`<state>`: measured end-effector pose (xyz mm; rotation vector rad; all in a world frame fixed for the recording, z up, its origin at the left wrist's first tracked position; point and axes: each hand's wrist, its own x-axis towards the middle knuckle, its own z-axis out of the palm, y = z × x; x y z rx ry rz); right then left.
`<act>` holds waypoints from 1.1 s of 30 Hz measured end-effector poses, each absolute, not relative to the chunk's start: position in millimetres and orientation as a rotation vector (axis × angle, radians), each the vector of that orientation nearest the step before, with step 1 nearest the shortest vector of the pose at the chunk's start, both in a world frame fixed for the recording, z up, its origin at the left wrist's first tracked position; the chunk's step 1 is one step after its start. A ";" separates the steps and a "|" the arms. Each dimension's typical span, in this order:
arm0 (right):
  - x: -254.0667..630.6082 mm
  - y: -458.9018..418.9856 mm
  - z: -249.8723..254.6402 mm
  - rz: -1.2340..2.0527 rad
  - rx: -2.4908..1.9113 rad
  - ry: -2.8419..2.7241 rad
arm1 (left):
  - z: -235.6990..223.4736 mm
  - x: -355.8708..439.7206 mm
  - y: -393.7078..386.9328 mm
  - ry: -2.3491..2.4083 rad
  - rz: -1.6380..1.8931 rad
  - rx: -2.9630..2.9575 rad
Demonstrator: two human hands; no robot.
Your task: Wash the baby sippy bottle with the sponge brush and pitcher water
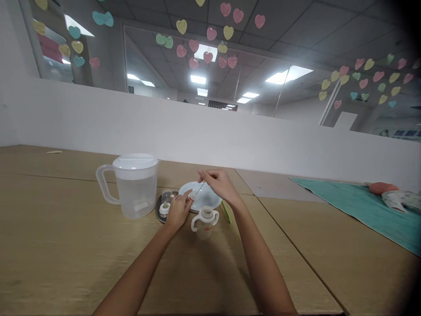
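Observation:
My left hand [179, 210] is closed, its fingertips pinching a small whitish piece [194, 196] whose kind I cannot make out. Above it, my right hand [219, 182] pinches a thin stick [200, 188] that slants down toward that piece. Both hands are over the near side of a white bowl [210, 199]. Just in front of the bowl stands an uncapped clear baby bottle [205, 228] with two white handles and red lettering. Left of my left hand, a metal dish [158, 215] holds a white-collared bottle nipple [164, 208] and a clear cap [166, 196].
A large lidded plastic pitcher [137, 188] stands at the left. A green strip-like object [226, 212] leans by the bowl's right side. On the right lies a teal cloth [355, 202] with a reddish object [383, 188]. A white wall [197, 131] rises behind the table.

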<state>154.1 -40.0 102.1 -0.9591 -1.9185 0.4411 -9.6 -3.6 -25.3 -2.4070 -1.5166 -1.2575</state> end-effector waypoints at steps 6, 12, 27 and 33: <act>144.9 -52.6 105.2 0.025 -1.084 -1.949 | -25.4 -8.1 -3.2 -1.504 -1.148 -2.444; 138.5 -44.1 94.9 -0.345 -1.258 -2.153 | -26.8 -6.4 -2.4 -1.441 -1.231 -2.450; 115.6 -10.8 49.1 -0.154 -1.283 -2.328 | -26.5 -13.3 1.2 -1.446 -1.596 -2.431; 124.5 -11.8 58.9 -0.164 -1.341 -2.228 | -30.5 -11.3 1.5 -1.440 -1.609 -2.435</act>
